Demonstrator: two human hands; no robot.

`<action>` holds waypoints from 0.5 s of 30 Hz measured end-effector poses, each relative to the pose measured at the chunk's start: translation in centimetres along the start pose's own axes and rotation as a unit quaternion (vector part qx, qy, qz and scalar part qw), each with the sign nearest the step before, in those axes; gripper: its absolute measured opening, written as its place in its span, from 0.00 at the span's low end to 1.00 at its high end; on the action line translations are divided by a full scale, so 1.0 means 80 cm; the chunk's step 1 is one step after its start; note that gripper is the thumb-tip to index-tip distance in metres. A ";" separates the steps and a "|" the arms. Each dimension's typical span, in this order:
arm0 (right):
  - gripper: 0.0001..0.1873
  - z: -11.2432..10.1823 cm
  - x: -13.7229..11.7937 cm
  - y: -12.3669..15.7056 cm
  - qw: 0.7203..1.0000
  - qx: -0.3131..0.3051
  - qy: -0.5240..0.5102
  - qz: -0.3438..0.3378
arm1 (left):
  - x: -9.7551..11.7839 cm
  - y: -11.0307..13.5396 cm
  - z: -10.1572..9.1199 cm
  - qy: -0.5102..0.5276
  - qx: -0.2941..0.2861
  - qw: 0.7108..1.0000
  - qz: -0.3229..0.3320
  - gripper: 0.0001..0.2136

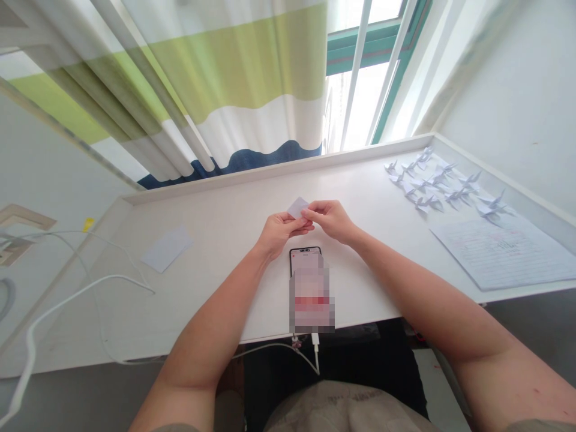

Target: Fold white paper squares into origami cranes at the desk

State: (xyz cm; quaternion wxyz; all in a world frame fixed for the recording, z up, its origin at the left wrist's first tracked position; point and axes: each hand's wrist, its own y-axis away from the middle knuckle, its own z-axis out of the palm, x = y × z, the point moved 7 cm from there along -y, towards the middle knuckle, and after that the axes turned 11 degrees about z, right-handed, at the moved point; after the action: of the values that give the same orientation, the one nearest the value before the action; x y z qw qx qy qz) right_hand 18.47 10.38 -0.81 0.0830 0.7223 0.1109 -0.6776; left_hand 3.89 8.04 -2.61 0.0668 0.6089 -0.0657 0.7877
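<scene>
My left hand (279,231) and my right hand (330,219) meet above the middle of the white desk (225,210), both pinching a small folded piece of white paper (297,207). The fingers of each hand are closed on the paper's lower edge, and its corner sticks up between them. Just below the hands a phone (309,288) lies flat on the desk near the front edge, with a white cable (315,354) plugged into its bottom end.
Several folded paper cranes (438,186) lie at the back right of the desk, beside a lined written sheet (504,252). A blank paper slip (167,247) rests on the left. White cables (90,288) loop at the left edge. A striped curtain (202,90) hangs behind.
</scene>
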 end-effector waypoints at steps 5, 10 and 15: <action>0.23 -0.004 0.000 0.001 1.000 0.024 -0.014 -0.001 | -0.004 0.000 0.003 0.002 -0.021 1.000 0.006 0.23; 0.24 -0.003 0.006 -0.002 0.998 0.001 -0.064 0.025 | 0.001 0.002 0.007 -0.003 -0.028 1.000 0.011 0.22; 0.27 -0.001 0.004 -0.001 0.995 -0.028 -0.090 0.032 | 0.002 0.005 0.006 -0.013 -0.046 0.999 -0.010 0.17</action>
State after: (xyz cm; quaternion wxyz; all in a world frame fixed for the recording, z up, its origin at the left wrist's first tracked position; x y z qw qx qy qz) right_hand 18.54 10.50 -1.12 0.1343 0.6585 0.0991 -0.7338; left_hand 4.26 7.59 -2.32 0.1013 0.6164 -0.0967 0.7749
